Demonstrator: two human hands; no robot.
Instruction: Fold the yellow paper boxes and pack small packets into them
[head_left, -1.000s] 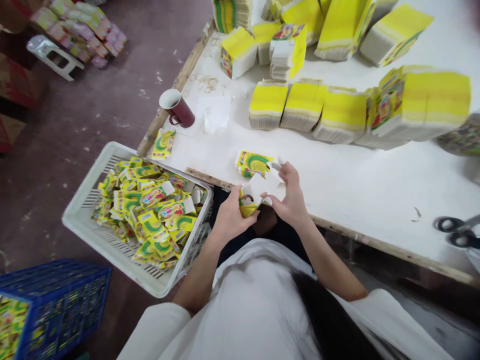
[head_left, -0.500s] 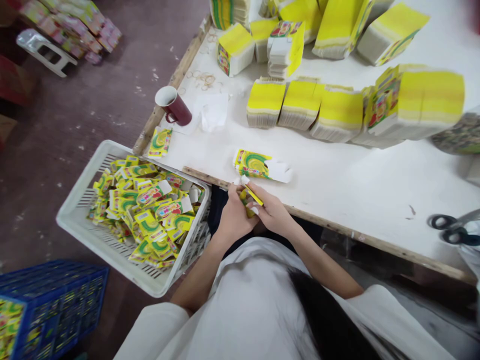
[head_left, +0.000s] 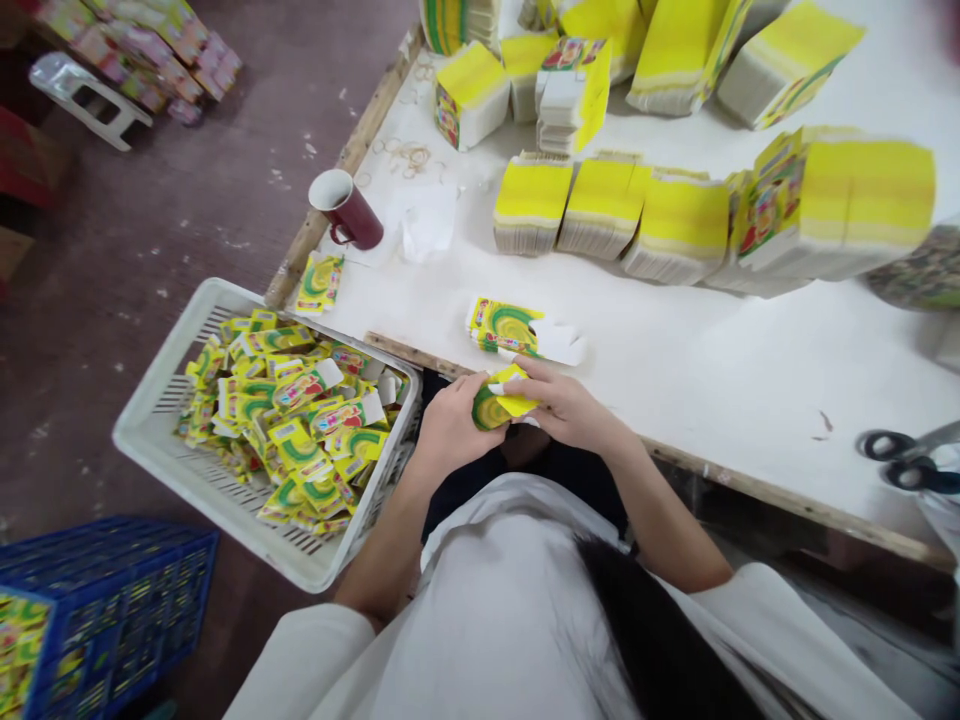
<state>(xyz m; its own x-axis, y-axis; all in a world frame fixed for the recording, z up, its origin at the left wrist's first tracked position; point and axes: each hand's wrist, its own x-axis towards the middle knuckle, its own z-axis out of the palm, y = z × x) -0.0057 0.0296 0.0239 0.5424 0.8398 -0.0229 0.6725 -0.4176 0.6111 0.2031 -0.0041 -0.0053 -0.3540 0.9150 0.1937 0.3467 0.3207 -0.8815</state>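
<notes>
Between my two hands is a small yellow and green carton, held just off the table's front edge. My left hand is closed around its left side. On the right side, the fingers of my right hand grip a yellow flap of the same carton; parts of the fingertips are hidden. Right beyond my hands, a few flat unfolded cartons with white end flaps lie on the white table. Left of me stands a white plastic basket holding many folded yellow cartons.
Stacks of yellow carton blanks stand across the table's back. A maroon mug, rubber bands and a lone carton sit near its left edge. Scissors lie at right. A blue crate stands on the floor.
The carton in my hands has turned so its green face shows more. My right hand has moved slightly right and its fingers now lie over the carton's flap.
</notes>
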